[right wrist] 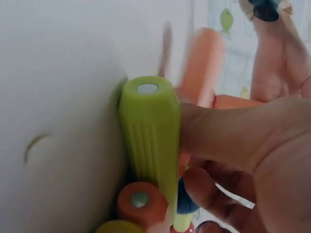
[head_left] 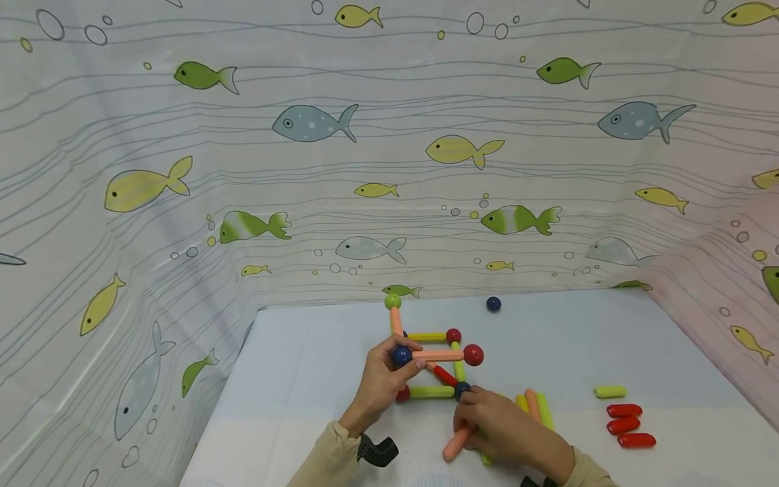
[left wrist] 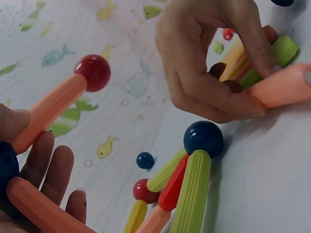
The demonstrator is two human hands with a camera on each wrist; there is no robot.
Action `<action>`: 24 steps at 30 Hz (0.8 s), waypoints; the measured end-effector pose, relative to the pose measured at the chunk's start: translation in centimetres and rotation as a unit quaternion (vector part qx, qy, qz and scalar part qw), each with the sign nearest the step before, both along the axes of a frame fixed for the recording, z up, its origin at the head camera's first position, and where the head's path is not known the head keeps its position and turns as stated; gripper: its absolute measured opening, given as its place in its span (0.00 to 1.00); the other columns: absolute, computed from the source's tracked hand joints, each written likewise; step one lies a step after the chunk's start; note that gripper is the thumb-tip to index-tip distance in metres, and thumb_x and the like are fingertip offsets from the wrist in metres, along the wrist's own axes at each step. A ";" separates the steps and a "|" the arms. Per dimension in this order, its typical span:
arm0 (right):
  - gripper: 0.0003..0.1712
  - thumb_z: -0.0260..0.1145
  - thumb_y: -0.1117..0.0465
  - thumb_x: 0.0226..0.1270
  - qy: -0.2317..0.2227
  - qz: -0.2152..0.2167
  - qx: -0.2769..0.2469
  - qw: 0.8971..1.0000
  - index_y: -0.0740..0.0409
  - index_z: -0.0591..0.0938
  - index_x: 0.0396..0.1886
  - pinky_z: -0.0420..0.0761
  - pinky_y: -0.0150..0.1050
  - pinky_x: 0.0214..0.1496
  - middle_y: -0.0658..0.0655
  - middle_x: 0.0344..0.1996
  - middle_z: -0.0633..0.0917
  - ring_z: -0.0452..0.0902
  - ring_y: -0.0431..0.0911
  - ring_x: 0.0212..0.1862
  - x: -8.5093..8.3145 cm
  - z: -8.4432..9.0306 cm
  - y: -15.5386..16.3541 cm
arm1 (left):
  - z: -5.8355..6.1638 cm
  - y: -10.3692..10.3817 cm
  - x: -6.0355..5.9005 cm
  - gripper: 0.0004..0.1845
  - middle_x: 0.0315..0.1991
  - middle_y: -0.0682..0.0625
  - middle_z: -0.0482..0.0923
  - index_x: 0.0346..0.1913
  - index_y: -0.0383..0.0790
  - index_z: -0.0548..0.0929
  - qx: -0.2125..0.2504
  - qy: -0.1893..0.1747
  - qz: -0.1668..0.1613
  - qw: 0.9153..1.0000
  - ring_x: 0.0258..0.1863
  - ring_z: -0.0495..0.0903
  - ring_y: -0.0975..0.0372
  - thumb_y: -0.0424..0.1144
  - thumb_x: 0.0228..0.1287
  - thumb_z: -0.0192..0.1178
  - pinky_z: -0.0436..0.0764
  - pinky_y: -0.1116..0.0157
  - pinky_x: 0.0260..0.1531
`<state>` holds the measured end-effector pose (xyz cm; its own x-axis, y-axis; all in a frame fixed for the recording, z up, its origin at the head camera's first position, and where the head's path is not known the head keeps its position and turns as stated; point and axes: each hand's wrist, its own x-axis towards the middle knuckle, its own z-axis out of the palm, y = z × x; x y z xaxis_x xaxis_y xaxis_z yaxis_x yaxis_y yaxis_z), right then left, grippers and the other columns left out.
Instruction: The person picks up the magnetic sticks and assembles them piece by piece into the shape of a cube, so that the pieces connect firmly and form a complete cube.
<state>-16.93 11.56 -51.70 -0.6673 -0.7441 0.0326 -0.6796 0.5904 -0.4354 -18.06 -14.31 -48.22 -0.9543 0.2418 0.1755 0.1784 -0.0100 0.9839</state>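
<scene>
A frame of coloured sticks and balls (head_left: 433, 365) stands on the pale table (head_left: 304, 379). My left hand (head_left: 403, 358) pinches a dark blue ball (head_left: 401, 355) at the frame's upper left corner. From that ball an orange stick (head_left: 438, 355) runs to a red ball (head_left: 473, 354). My right hand (head_left: 467, 426) lies just right of another blue ball (head_left: 462, 389) and grips a loose orange stick (head_left: 456, 444) against the table. In the left wrist view its fingers (left wrist: 214, 82) pinch that orange stick (left wrist: 286, 86). A green stick (right wrist: 150, 136) shows beside the thumb in the right wrist view.
Loose yellow, orange and green sticks (head_left: 533, 406) lie right of my right hand. Further right lie a green stick (head_left: 610, 391) and three red sticks (head_left: 623, 425). A lone blue ball (head_left: 493, 304) sits near the back. Fish-patterned curtain (head_left: 365, 169) walls in the table on three sides.
</scene>
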 end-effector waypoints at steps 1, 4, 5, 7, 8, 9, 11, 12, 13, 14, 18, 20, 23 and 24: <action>0.09 0.81 0.51 0.64 -0.002 -0.002 -0.008 1.000 0.37 0.86 0.37 0.77 0.30 0.41 0.33 0.33 0.78 0.69 0.31 0.39 0.0 0.1 0.0 | 0.0 0.0 0.0 0.15 0.57 0.34 0.76 0.58 0.35 0.81 0.001 0.000 0.000 1.000 0.50 0.84 0.63 0.34 0.73 0.68 0.86 0.68 0.54; 0.11 0.79 0.50 0.66 -0.043 -0.017 -0.042 0.998 0.38 0.83 0.40 0.77 0.30 0.39 0.34 0.34 0.78 0.70 0.32 0.38 -0.3 0.5 0.5 | 0.0 0.0 0.1 0.15 0.56 0.34 0.76 0.58 0.35 0.81 0.003 0.003 0.000 1.000 0.51 0.84 0.62 0.34 0.73 0.68 0.86 0.68 0.54; 0.11 0.78 0.50 0.68 -0.059 -0.022 -0.059 0.996 0.39 0.82 0.41 0.77 0.30 0.39 0.35 0.34 0.78 0.71 0.32 0.38 -0.6 0.6 0.7 | 0.0 0.0 0.0 0.15 0.56 0.34 0.76 0.58 0.35 0.81 0.002 0.005 0.000 1.000 0.51 0.84 0.62 0.33 0.73 0.68 0.86 0.68 0.54; 0.10 0.76 0.52 0.70 -0.093 -0.032 -0.097 0.990 0.41 0.82 0.44 0.79 0.30 0.38 0.36 0.35 0.81 0.74 0.31 0.37 -1.1 0.7 1.3 | 0.0 0.1 0.0 0.16 0.57 0.35 0.76 0.58 0.34 0.81 -0.001 0.005 0.003 1.000 0.51 0.84 0.62 0.34 0.72 0.68 0.85 0.68 0.55; 0.10 0.75 0.52 0.71 -0.110 -0.039 -0.113 0.987 0.43 0.82 0.46 0.80 0.30 0.37 0.38 0.35 0.82 0.76 0.32 0.36 -1.4 0.7 1.6 | -0.1 0.1 0.0 0.16 0.58 0.35 0.76 0.58 0.34 0.81 -0.003 0.005 0.005 1.000 0.51 0.83 0.61 0.34 0.72 0.68 0.85 0.68 0.55; 0.11 0.75 0.54 0.71 -0.120 -0.043 -0.132 0.983 0.45 0.83 0.47 0.81 0.31 0.36 0.39 0.36 0.84 0.77 0.32 0.36 -1.7 0.7 1.9 | 0.0 0.1 0.0 0.16 0.59 0.35 0.75 0.58 0.34 0.81 -0.003 0.004 0.005 1.000 0.52 0.83 0.61 0.34 0.72 0.68 0.85 0.68 0.56; 0.12 0.75 0.56 0.71 -0.124 -0.061 -0.158 0.978 0.49 0.84 0.49 0.82 0.31 0.34 0.41 0.37 0.86 0.78 0.33 0.35 -2.1 0.8 2.4 | 0.0 0.1 0.0 0.16 0.59 0.35 0.75 0.59 0.33 0.81 -0.004 0.003 0.005 1.000 0.52 0.83 0.61 0.33 0.72 0.68 0.84 0.69 0.56; 0.13 0.75 0.57 0.70 -0.126 -0.071 -0.168 0.975 0.51 0.84 0.50 0.81 0.32 0.34 0.42 0.38 0.86 0.78 0.33 0.35 -2.3 0.8 2.6 | 0.0 0.1 0.0 0.16 0.59 0.34 0.75 0.59 0.33 0.80 -0.002 0.000 0.005 1.000 0.52 0.83 0.61 0.33 0.72 0.68 0.84 0.69 0.56; 0.13 0.76 0.57 0.70 -0.123 -0.083 -0.175 0.973 0.52 0.84 0.50 0.81 0.32 0.33 0.43 0.37 0.87 0.78 0.34 0.34 -2.4 0.7 2.7 | 0.0 0.0 0.0 0.17 0.59 0.34 0.75 0.59 0.32 0.80 0.002 -0.002 0.004 1.000 0.51 0.83 0.61 0.33 0.72 0.68 0.85 0.69 0.55; 0.14 0.76 0.58 0.69 -0.121 -0.095 -0.180 0.972 0.53 0.84 0.51 0.80 0.32 0.33 0.44 0.37 0.87 0.77 0.35 0.34 -2.5 0.7 2.7 | 0.0 0.0 0.0 0.17 0.58 0.33 0.75 0.59 0.32 0.80 0.004 -0.003 0.004 1.000 0.51 0.84 0.61 0.33 0.72 0.68 0.85 0.68 0.55; 0.13 0.76 0.57 0.68 -0.114 -0.145 -0.188 0.965 0.52 0.84 0.48 0.79 0.32 0.35 0.43 0.35 0.86 0.77 0.36 0.36 -2.9 0.5 2.7 | 0.0 0.0 0.1 0.16 0.55 0.33 0.76 0.59 0.33 0.81 0.012 -0.006 0.002 1.000 0.49 0.84 0.62 0.33 0.72 0.69 0.86 0.68 0.53; 0.13 0.76 0.57 0.68 -0.108 -0.164 -0.192 0.962 0.51 0.84 0.48 0.79 0.31 0.36 0.43 0.35 0.86 0.77 0.36 0.36 -3.0 0.3 2.6 | 0.1 0.0 0.1 0.16 0.56 0.34 0.76 0.59 0.34 0.81 0.012 -0.007 0.001 1.000 0.50 0.84 0.62 0.34 0.72 0.68 0.86 0.68 0.53; 0.14 0.77 0.57 0.69 -0.093 -0.178 -0.208 0.957 0.51 0.84 0.50 0.79 0.31 0.36 0.43 0.35 0.86 0.78 0.36 0.37 -3.0 -0.1 2.5 | 0.1 0.0 0.1 0.16 0.59 0.34 0.75 0.59 0.34 0.80 0.009 -0.012 0.002 1.000 0.52 0.84 0.61 0.33 0.72 0.68 0.85 0.68 0.55; 0.14 0.77 0.57 0.69 -0.085 -0.181 -0.217 0.956 0.51 0.84 0.50 0.79 0.31 0.36 0.43 0.36 0.86 0.78 0.36 0.37 -3.0 -0.2 2.4 | 0.1 0.0 0.1 0.17 0.60 0.34 0.74 0.59 0.33 0.79 0.008 -0.013 0.002 1.000 0.52 0.84 0.61 0.33 0.73 0.68 0.85 0.68 0.56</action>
<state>-19.98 13.93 -51.85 -0.9013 -0.4051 0.1536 -0.3628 0.5120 -0.7786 -17.98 -14.26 -48.16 -0.9594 0.2363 0.1538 0.1523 -0.0249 0.9880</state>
